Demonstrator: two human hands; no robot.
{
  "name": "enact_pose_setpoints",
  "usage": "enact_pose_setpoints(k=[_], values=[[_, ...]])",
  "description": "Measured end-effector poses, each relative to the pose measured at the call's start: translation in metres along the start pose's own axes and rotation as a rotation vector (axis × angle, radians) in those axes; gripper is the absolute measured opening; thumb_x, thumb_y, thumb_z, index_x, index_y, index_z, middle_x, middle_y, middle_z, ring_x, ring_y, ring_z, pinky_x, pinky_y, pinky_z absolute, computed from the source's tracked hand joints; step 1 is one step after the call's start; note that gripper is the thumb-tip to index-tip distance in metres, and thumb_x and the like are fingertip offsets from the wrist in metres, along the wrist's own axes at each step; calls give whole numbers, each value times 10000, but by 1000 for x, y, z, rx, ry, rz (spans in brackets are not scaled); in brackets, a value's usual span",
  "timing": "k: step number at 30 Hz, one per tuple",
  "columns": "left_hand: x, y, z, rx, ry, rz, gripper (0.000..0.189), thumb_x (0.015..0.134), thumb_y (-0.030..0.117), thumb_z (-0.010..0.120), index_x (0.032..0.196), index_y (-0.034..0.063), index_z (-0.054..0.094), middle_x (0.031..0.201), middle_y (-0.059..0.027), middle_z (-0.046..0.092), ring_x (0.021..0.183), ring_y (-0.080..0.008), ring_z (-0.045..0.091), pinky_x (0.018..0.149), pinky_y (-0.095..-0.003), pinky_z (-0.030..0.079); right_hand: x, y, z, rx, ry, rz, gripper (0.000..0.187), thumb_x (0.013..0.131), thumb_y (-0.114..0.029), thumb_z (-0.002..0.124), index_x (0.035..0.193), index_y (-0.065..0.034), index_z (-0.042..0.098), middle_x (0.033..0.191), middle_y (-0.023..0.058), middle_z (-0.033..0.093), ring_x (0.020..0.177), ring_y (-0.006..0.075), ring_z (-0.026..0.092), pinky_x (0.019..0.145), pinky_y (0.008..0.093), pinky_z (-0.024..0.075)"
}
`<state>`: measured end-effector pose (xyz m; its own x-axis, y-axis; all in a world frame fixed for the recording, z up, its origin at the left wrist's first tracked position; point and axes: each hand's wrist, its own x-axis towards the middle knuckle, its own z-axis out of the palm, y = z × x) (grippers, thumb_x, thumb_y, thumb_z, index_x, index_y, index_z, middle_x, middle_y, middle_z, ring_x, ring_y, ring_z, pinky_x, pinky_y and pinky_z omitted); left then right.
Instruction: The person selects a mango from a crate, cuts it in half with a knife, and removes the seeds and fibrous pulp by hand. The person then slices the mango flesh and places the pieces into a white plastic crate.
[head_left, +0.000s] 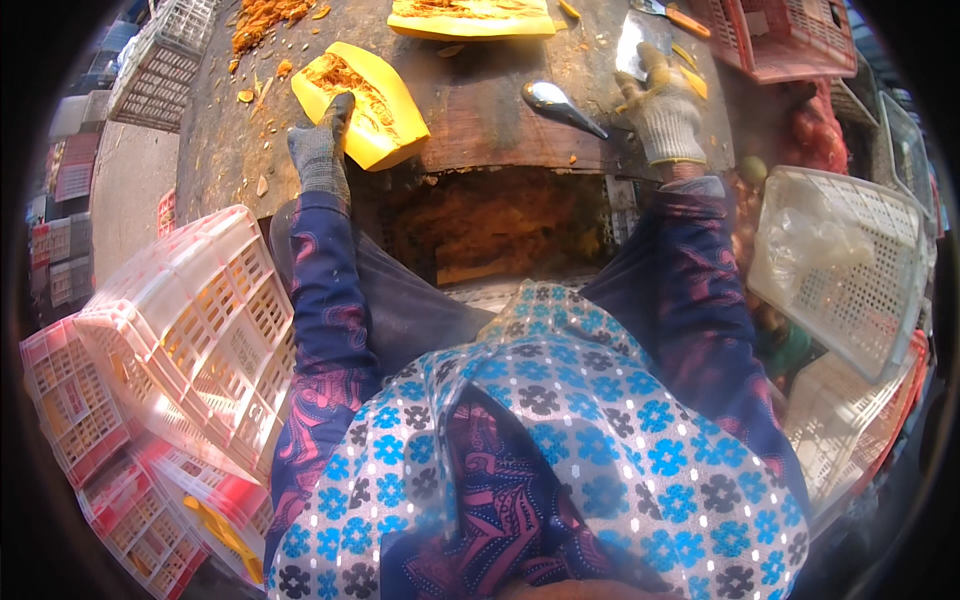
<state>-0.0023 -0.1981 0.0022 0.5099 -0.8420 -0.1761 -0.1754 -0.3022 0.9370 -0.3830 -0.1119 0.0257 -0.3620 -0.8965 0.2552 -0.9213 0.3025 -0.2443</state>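
My left hand (319, 146), in a grey glove with a dark thumb, grips the near left side of a peeled pumpkin piece (405, 124). Its hollow, stringy side faces up. My right hand (667, 109), in a pale knit glove, rests over the right part of the wooden tabletop (480, 90) with fingers apart. Those fingertips reach the edge of a cleaver's shiny blade (634, 41); the orange handle (688, 22) points away to the right. A metal spoon (562, 107) lies between my hands. Beyond it is another cut pumpkin piece (472, 28).
Orange pumpkin pulp (262, 21) and seeds litter the table's far left. Below the near edge, a dark container holds orange pulp (517, 225). Plastic crates flank me: a white-pink crate (202, 330) at left, a clear crate (840, 262) and a red crate (784, 41) at right.
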Motion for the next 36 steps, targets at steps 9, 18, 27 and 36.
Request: enact_pose_setpoints(k=[9, 18, 27, 36], values=[[-26, 6, 3, 75, -107, 178, 427, 748, 117, 818, 1090, -57, 632, 960, -142, 708, 798, -193, 677, 713, -307, 556, -30, -50, 26, 128, -256, -335, 442, 886, -270, 653, 1310, -209, 546, 1167, 163, 624, 1000, 386, 636, 822, 471, 513], [-86, -17, 31, 249, -299, 421, 657, 745, 312, 779, 1270, 22, 512, 1074, -211, 653, 999, -367, 642, 870, -437, 508, -43, -78, 29, 788, -148, -111, 291, 923, -207, 604, 1168, -66, 674, 1010, 210, 702, 932, 294, 701, 786, 360, 537], [-106, -9, 43, 297, -303, 560, 597, 804, 276, 726, 1301, 17, 520, 1123, -224, 649, 1033, -390, 628, 898, -432, 495, -44, -132, 12, 798, -115, -77, 295, 950, -279, 587, 1178, -122, 688, 1045, 180, 699, 953, 301, 693, 821, 352, 528], [-108, -13, 57, 304, -294, 623, 596, 786, 202, 694, 1309, -4, 494, 1145, -257, 608, 1050, -426, 591, 920, -472, 476, -30, -149, 22, 580, -183, -165, 306, 976, -331, 519, 1106, -115, 692, 1021, 178, 689, 943, 375, 660, 792, 416, 521]])
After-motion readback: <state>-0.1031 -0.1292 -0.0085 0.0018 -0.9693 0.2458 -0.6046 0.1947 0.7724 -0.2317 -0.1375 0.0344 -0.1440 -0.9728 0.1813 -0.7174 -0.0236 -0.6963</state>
